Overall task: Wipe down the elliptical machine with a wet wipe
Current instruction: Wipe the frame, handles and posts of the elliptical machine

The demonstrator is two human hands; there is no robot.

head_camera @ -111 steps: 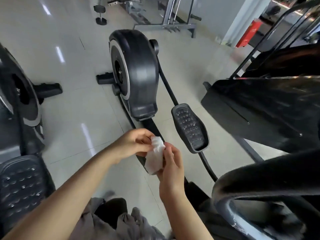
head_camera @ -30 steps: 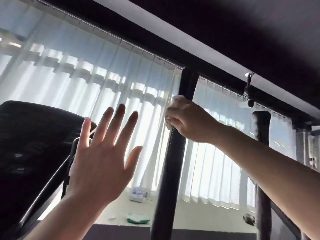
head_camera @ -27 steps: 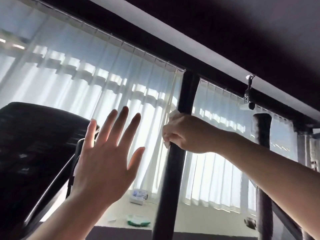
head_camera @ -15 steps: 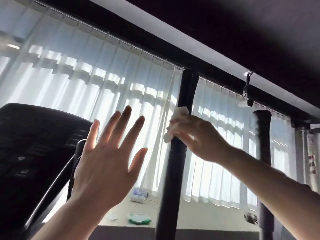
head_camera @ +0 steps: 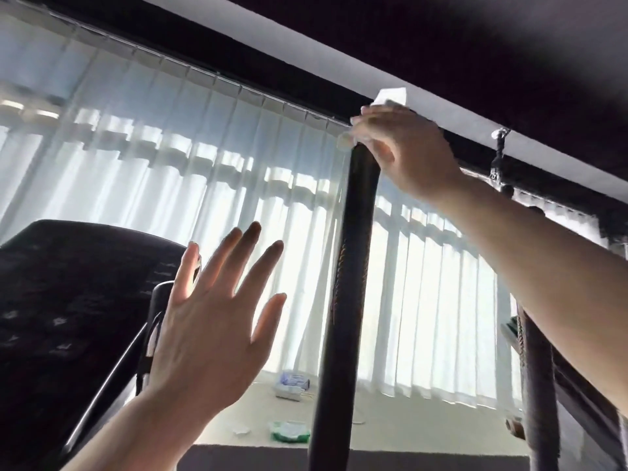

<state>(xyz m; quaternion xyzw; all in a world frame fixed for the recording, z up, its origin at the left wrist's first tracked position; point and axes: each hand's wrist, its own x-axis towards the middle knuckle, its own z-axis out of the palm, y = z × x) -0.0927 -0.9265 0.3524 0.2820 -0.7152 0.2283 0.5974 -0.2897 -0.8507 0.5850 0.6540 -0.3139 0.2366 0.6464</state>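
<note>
I look up along the elliptical's black handlebar pole (head_camera: pixel 346 283), which rises in the middle of the view. My right hand (head_camera: pixel 404 154) sits over the pole's top end and holds the white wet wipe (head_camera: pixel 390 96) against it; a corner of the wipe sticks out above the fingers. My left hand (head_camera: pixel 210 328) is raised in the air to the left of the pole, fingers straight and spread, touching nothing. The elliptical's dark console (head_camera: pixel 68 300) fills the left side.
A second dark pole (head_camera: pixel 540 385) stands at the right behind my right forearm. White curtains (head_camera: pixel 170 185) cover the window ahead. On the sill (head_camera: pixel 407 426) lie a wipe pack (head_camera: pixel 291 385) and a green-and-white packet (head_camera: pixel 289 431).
My right hand has slid the wipe up the pole from partway down its shaft to its top end. My left hand stays raised and spread. Earlier, both hands held the wipe near the pedals.
</note>
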